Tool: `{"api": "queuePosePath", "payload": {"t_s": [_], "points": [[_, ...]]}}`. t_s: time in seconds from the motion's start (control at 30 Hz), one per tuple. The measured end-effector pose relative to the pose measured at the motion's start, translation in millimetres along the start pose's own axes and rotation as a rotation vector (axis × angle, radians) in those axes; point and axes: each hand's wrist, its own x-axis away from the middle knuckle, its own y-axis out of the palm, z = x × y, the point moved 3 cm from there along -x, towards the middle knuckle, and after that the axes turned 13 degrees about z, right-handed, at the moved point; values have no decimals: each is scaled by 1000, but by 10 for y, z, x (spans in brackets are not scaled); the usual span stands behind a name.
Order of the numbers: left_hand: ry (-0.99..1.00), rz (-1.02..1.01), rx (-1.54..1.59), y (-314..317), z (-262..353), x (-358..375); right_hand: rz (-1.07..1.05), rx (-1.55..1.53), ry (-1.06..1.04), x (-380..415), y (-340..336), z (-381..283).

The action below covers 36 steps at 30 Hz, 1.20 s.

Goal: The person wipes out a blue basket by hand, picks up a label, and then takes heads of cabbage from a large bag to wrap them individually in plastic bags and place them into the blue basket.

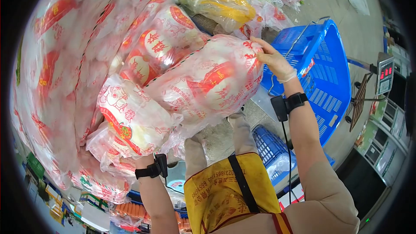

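A large clear plastic bag [208, 78] with red printing, filled with pale produce I cannot identify, lies across the front of a pile. My right hand [275, 63], in a thin see-through glove, grips the plastic at its right end, with fingers and thumb curled on it. Lower left, a smaller printed bag [130, 115] with whitish contents covers most of my left hand [143, 162]. Only the part near the wrist shows; its fingers are hidden beneath the plastic.
Tall printed bags [56, 73] are heaped on the left. To the right stands a blue perforated basket [325, 86], with a scale display [385, 76] beyond it. A second blue crate [271, 149] sits near my legs. Bags with yellow produce [227, 8] lie behind the pile.
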Motion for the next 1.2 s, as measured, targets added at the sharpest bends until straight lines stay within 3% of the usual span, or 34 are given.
{"api": "queuePosePath", "payload": {"t_s": [0.07,0.13,0.2,0.23,0.33,0.4,0.43,0.67,0.87,1.1,1.17,1.2], "points": [[-2,3,9,-6,10,-27,83,73,61,-35,-80,30],[-4,5,17,-18,8,-54,111,-40,54,-46,-125,135],[-7,12,26,-48,13,-59,230,97,-162,-106,-207,207],[-9,18,28,-71,13,-56,226,101,-159,-134,-145,189],[-12,17,33,-96,18,-95,341,8,-119,-246,-8,206],[-12,16,40,-98,26,-132,364,-282,-75,-311,11,263],[-11,19,42,-117,32,-141,389,-270,-74,-285,79,179],[8,63,66,-473,166,-106,355,30,-98,70,373,-167],[37,105,91,-814,366,-98,383,-39,-6,484,823,-571],[103,136,139,-1100,753,-203,229,-34,-107,635,1530,-1462],[118,139,146,-1131,862,-221,144,904,-890,557,1765,-1896],[125,134,152,-1120,923,-267,192,791,-905,443,1920,-2025]]}}
